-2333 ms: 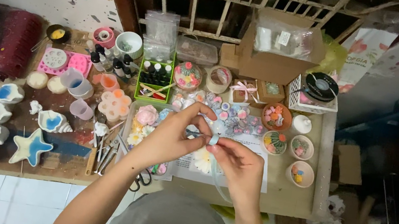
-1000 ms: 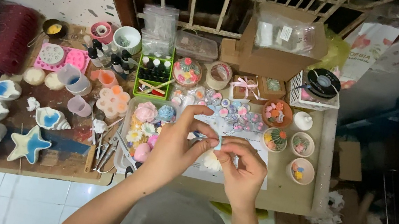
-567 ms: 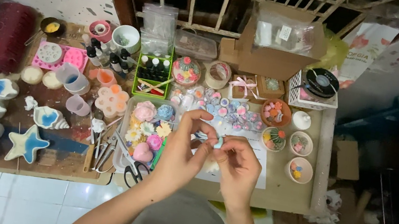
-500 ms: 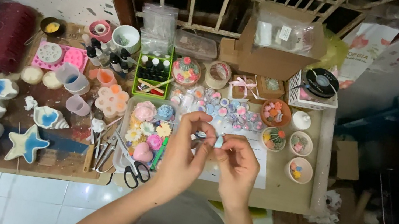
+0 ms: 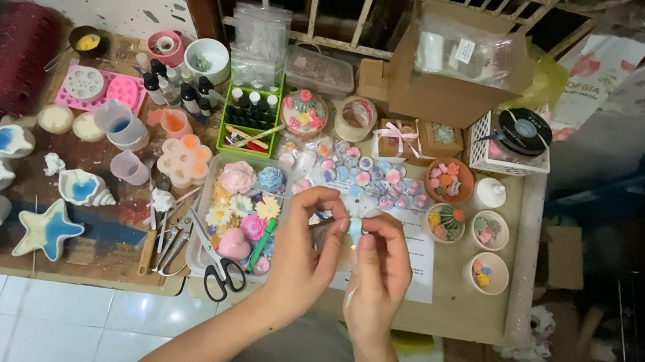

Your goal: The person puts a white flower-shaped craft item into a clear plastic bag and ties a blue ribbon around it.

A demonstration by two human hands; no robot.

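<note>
Holding: both hands meet above the desk [image 5: 458, 315], pinching one small pale blue piece [image 5: 355, 229] between them
Left hand: the left hand [image 5: 302, 244] has its fingers [image 5: 334, 202] curled over and clenched on the piece from the left
Right hand: the right hand [image 5: 383, 262] grips the same piece from the right — thumb and forefinger closed on it
Piece: it sits in the air between the fingertips, above a white printed sheet [image 5: 414, 263], too small to name more exactly
Nearby: a clear tray of moulded flowers [image 5: 243, 202] just left of the hands, black-handled scissors [image 5: 219, 264] at its front edge, a cluster of small round wrapped pieces [image 5: 367, 176] behind
Progress: judging by the many finished pieces laid out, plenty is done — this one is in hand, not yet set down
</note>
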